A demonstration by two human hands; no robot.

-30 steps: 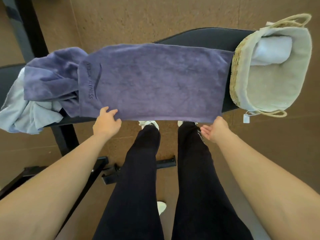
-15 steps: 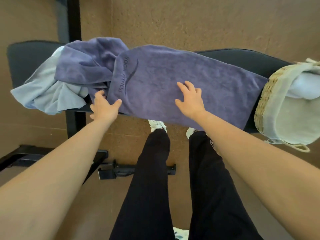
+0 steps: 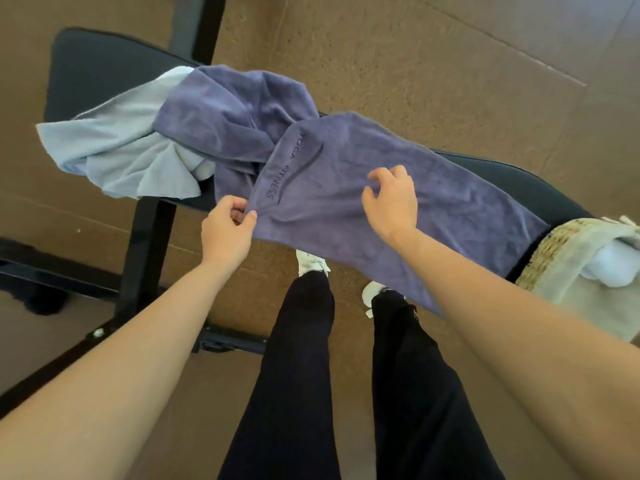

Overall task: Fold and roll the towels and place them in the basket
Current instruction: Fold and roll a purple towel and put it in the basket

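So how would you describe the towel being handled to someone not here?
Start at the black bench. On it, a purple towel lies spread flat between a crumpled heap and the basket. Only it shows YOGA FITNESS lettering, with the left hand pinching its corner.

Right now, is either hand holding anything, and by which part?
The left hand pinches the purple towel at its near corner beside the printed logo. The right hand sits curled on the towel's middle; a grip cannot be told.
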